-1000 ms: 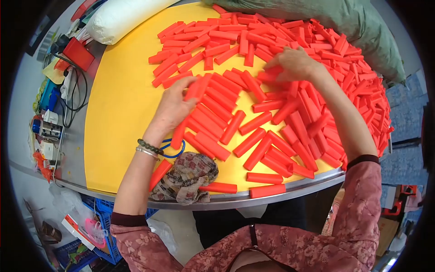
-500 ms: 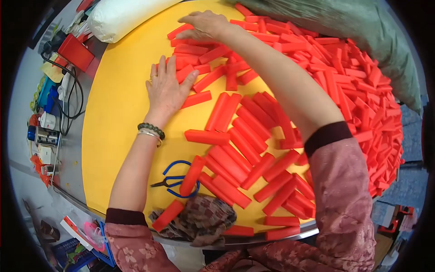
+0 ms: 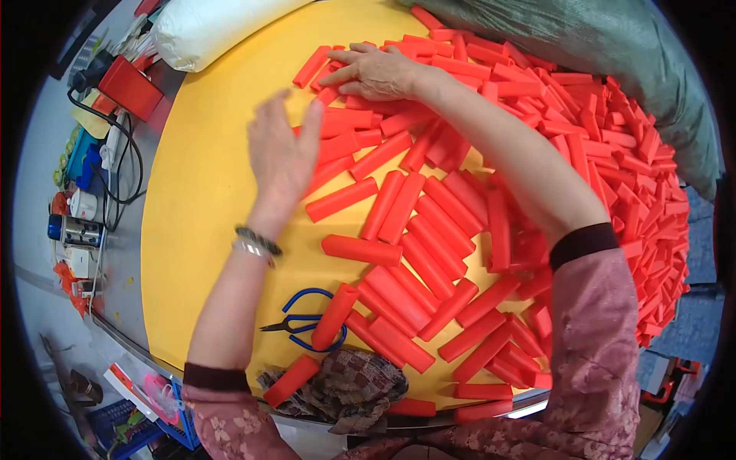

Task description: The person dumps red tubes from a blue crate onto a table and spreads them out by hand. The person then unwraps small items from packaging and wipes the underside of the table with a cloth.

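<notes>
Many red bar-shaped pieces (image 3: 437,245) lie loose on the yellow tabletop (image 3: 199,184), heaped thickly toward the right. My left hand (image 3: 284,149), slightly blurred, is open at the left edge of the pieces, thumb apart from the fingers. Farther back, my right hand (image 3: 376,73) lies palm down with spread fingers over pieces at the far left of the heap. Blue-handled scissors (image 3: 303,326) rest near the front, with one red piece lying across them. Beside them is a crumpled patterned cloth (image 3: 356,387), partly under another piece.
A white roll or bag (image 3: 207,34) lies at the back left, and a green sack (image 3: 613,61) at the back right. A red box (image 3: 130,86), a black cable and a metal cup (image 3: 80,230) stand left of the yellow surface. Blue crates (image 3: 126,425) are below.
Over the last second both hands moved up and left, the right one crossing the heap. My left hand let go of a red piece. Since the middle frame, pieces at the back left have shifted.
</notes>
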`<action>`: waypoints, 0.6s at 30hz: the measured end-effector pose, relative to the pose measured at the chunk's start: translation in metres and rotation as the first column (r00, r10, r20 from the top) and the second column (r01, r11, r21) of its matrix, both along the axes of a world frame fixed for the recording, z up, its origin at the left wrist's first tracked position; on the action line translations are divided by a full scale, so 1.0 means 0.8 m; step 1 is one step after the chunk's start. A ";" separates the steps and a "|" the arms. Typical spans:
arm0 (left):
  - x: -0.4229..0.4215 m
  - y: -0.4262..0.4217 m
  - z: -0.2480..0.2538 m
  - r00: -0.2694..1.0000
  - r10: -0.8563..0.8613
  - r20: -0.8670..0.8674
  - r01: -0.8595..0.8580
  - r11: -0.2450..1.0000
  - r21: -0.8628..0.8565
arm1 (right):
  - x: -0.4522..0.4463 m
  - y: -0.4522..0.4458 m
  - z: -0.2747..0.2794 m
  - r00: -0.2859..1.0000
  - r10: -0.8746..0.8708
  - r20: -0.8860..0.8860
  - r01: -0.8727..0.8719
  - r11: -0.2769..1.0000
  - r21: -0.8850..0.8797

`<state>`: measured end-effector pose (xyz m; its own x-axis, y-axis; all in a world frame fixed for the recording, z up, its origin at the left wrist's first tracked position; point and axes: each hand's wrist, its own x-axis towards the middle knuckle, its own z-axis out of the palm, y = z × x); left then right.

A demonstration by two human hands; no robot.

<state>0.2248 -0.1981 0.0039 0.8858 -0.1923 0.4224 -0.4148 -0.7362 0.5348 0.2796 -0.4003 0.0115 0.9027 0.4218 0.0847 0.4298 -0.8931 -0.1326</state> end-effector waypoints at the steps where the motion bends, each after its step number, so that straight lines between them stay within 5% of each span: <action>1: 0.025 0.004 -0.007 0.991 0.062 0.120 -0.067 0.997 0.040 | -0.004 -0.006 -0.002 0.997 0.071 0.017 -0.071 0.997 0.007; 5: 0.121 -0.009 -0.007 0.993 0.098 0.068 -0.113 0.950 0.291 | -0.008 -0.014 0.018 0.966 0.202 -0.162 -0.186 0.976 0.112; 8: 0.141 -0.030 0.001 0.989 0.128 -0.074 -0.076 0.869 0.488 | -0.012 0.005 0.058 0.969 -0.159 -0.191 0.190 0.969 0.157; 9: 0.143 -0.037 0.002 0.979 0.147 -0.143 -0.045 0.834 0.550 | 0.001 0.005 0.055 0.983 -0.140 -0.121 0.159 0.975 0.158; 12: 0.140 -0.042 -0.001 0.969 0.196 -0.153 -0.092 0.854 0.512 | 0.004 0.021 0.026 0.983 -0.179 0.043 0.177 0.983 0.054; 13: 0.140 -0.045 -0.009 0.962 0.258 -0.087 -0.182 0.848 0.497 | 0.006 0.023 0.017 0.976 -0.215 0.033 0.218 0.967 -0.130; 18: 0.119 -0.034 -0.008 0.940 0.243 -0.241 -0.212 0.966 0.148 | -0.004 -0.007 0.049 0.948 -0.237 -0.214 0.206 0.966 -0.158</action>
